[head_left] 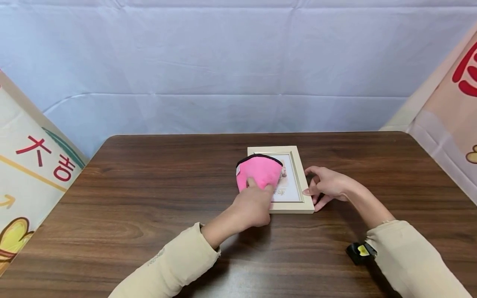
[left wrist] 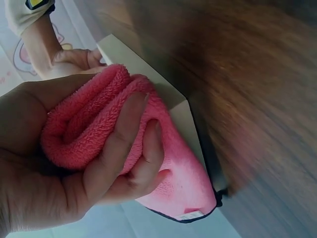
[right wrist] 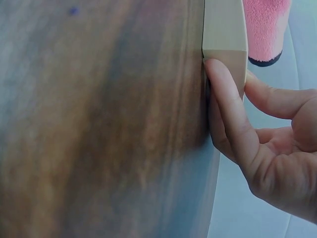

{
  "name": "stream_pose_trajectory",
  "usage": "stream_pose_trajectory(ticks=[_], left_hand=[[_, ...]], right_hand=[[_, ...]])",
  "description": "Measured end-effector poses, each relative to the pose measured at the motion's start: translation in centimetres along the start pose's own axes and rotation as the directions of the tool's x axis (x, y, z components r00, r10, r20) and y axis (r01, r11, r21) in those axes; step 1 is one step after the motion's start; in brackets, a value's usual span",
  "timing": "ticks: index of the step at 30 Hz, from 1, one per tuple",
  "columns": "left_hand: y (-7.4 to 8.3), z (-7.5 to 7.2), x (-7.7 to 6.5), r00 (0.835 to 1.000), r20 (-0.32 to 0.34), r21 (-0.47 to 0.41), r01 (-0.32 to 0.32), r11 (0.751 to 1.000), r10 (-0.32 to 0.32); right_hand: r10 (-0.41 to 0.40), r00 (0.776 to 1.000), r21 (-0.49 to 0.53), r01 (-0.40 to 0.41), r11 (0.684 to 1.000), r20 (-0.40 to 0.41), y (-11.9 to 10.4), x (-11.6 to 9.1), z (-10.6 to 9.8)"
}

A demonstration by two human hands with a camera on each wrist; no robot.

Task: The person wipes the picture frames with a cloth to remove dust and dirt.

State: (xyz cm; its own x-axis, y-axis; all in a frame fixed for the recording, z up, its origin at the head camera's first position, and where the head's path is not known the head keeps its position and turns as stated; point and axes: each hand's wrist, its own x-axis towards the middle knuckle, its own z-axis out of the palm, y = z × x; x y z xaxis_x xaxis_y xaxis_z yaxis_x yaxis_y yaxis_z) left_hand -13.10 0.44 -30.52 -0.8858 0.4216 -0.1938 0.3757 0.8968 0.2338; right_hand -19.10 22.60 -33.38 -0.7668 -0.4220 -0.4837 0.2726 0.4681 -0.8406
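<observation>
A cream picture frame (head_left: 306, 203) lies on the brown wooden table, its printed insert showing behind the pane. My left hand (head_left: 253, 205) grips a folded pink cloth (head_left: 258, 169) with a dark edge and a small white tag. The cloth lies over the left part of the frame; in the left wrist view my fingers curl round the bunched pink cloth (left wrist: 94, 119). At the frame's right side, near its front corner, my right hand (head_left: 328, 184) pinches the border. In the right wrist view the thumb and fingers of that hand (right wrist: 262, 134) are on the frame's edge (right wrist: 225, 29).
The wooden table (head_left: 149, 198) reaches out on both sides of the frame. A pale cloth backdrop (head_left: 208, 70) hangs behind it, with printed sheets (head_left: 33, 165) at the sides. A black device with a yellow mark (head_left: 359, 252) sits at the right sleeve.
</observation>
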Motion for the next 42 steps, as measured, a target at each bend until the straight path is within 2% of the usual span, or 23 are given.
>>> stream_pose_trajectory(ticks=[7,15,23,28,34,37,42], left_hand=[[0.3,0.0,0.2,1.000,-0.002,0.052,-0.002,0.999,0.002],[0.2,-0.2,0.3,0.999,0.035,0.040,0.014,0.999,-0.015],[-1.2,-0.8,-0.1,0.997,0.069,-0.062,0.038,0.997,-0.033],[-2.5,-1.2,0.2,0.995,0.082,-0.149,0.062,0.987,-0.050],[-4.2,-1.4,1.4,0.994,0.059,-0.248,0.106,0.963,-0.094],[-4.7,-1.6,2.3,0.989,0.071,-0.299,0.142,0.944,-0.126],[-5.0,-2.2,3.9,0.981,0.095,-0.329,0.191,0.925,-0.169]], right_hand=[[0.001,1.000,0.006,-0.001,1.000,-0.001,-0.1,0.0,0.1],[-0.001,1.000,0.008,0.001,1.000,0.002,0.0,0.1,0.2],[-0.002,1.000,0.014,0.002,1.000,0.007,0.0,0.1,0.2],[0.004,1.000,0.015,-0.004,1.000,0.003,0.0,0.1,0.2],[0.018,1.000,0.015,-0.018,1.000,-0.005,0.0,0.1,0.1],[0.020,1.000,0.017,-0.020,1.000,-0.006,0.0,0.1,0.1],[0.014,1.000,0.018,-0.014,1.000,0.001,0.1,0.2,0.1]])
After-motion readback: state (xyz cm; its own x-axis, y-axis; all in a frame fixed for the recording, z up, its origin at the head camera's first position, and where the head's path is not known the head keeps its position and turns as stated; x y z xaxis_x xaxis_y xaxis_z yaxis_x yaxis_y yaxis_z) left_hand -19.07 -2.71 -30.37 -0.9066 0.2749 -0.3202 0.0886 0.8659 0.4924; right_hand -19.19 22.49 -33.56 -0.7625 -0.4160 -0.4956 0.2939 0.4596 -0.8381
